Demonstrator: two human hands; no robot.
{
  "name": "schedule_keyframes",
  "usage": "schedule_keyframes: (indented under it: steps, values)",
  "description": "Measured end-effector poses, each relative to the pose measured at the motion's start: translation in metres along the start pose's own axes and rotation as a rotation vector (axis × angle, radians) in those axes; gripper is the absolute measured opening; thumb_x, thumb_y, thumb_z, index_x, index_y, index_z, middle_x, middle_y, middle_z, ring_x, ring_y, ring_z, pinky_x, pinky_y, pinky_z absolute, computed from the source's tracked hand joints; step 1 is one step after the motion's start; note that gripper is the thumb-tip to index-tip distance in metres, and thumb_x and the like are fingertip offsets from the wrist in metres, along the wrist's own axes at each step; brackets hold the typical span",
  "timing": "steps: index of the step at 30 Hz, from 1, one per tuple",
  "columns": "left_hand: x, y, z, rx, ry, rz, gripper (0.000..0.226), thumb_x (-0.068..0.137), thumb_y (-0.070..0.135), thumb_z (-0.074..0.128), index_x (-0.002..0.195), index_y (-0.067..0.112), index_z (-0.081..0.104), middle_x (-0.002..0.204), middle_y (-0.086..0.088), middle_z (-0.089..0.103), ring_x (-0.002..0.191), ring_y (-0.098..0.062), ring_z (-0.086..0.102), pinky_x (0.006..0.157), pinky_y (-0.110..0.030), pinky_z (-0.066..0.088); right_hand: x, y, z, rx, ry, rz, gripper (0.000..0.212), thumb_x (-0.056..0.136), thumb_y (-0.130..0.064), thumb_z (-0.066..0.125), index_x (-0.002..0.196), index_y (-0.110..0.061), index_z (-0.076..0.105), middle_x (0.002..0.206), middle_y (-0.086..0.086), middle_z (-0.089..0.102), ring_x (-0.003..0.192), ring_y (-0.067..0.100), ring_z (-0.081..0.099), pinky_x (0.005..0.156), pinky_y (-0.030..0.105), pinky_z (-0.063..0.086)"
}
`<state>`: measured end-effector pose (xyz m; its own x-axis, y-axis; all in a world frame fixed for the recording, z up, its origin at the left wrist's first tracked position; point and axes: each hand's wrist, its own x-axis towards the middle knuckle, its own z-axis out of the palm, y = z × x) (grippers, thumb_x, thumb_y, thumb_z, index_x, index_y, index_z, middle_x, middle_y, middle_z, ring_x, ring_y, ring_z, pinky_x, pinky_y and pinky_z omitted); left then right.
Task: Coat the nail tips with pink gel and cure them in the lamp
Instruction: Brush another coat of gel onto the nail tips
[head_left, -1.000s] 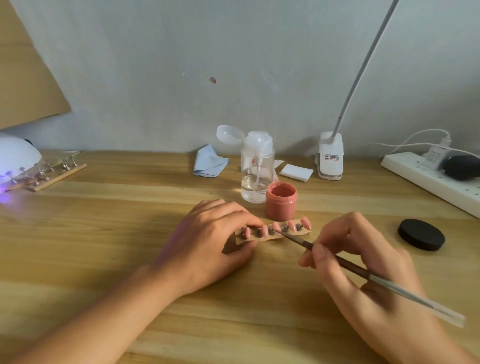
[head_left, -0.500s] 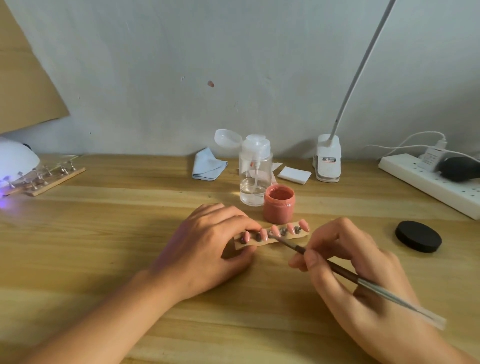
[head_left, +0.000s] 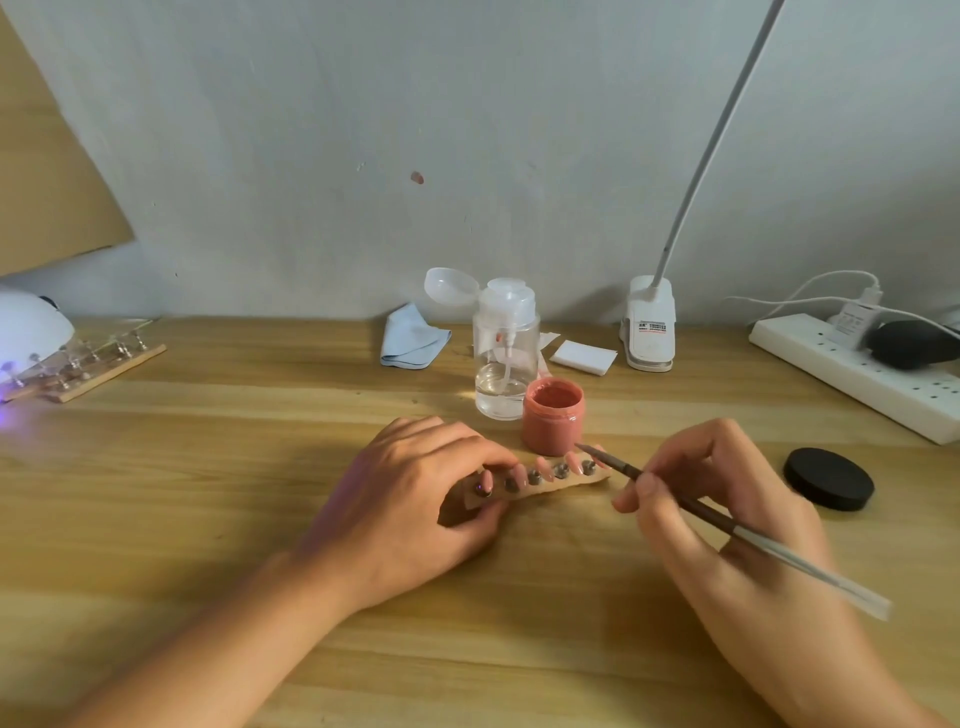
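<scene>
Left hand (head_left: 410, 499) fingers (head_left: 467, 452) pinched the nail-tip strip (head_left: 540, 480) on the tabletop (head_left: 208, 493), right hand (head_left: 737, 535) fingers gripped a brush (head_left: 691, 506), its tip beside the pink gel jar (head_left: 552, 423)

wall (head_left: 467, 130): pale grey, marked | table (head_left: 208, 519): light wood | cardboard sheet (head_left: 47, 182): against wall

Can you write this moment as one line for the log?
step: coating | left hand: holds strip | right hand: holds brush, tip at strip's right end, beside open jar | lid: off, right
</scene>
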<state>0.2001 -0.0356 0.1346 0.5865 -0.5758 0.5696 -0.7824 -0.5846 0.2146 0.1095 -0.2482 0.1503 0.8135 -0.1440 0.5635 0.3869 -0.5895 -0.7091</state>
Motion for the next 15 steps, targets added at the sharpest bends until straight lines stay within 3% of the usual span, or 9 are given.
schedule_keyframes:
  steps: [4,8,15]
  values:
    - [0.0002,0.0001,-0.0002,-0.003,-0.001,0.004,0.021,0.083,0.031,0.069,0.104,0.033,0.07,0.089,0.019,0.064,0.083,-0.004,0.058,0.082,-0.033,0.049,-0.0028,-0.0007,0.0018,-0.119,-0.021,-0.058,0.02,0.079,-0.013,0.071,0.081,-0.025,0.055,0.072,-0.011,0.068,0.078,0.005,0.066,0.085,0.039,0.049]
    - [-0.0008,0.0008,-0.0009,-0.002,-0.006,0.002,0.022,0.083,0.029,0.072,0.104,0.033,0.07,0.093,0.019,0.065,0.084,-0.004,0.058,0.083,-0.033,0.048,-0.0049,-0.0021,0.0031,-0.242,-0.046,-0.122,0.016,0.073,-0.02,0.067,0.083,-0.025,0.054,0.069,-0.018,0.065,0.079,-0.003,0.061,0.095,0.026,0.039]
    - [-0.0005,0.0026,-0.0028,0.006,0.008,0.011,0.022,0.082,0.027,0.072,0.104,0.027,0.072,0.092,0.017,0.065,0.084,-0.007,0.057,0.084,-0.031,0.048,-0.0055,-0.0039,0.0026,-0.304,-0.043,-0.142,0.016,0.07,-0.019,0.066,0.081,-0.022,0.055,0.068,-0.023,0.06,0.083,-0.008,0.056,0.095,0.019,0.035]
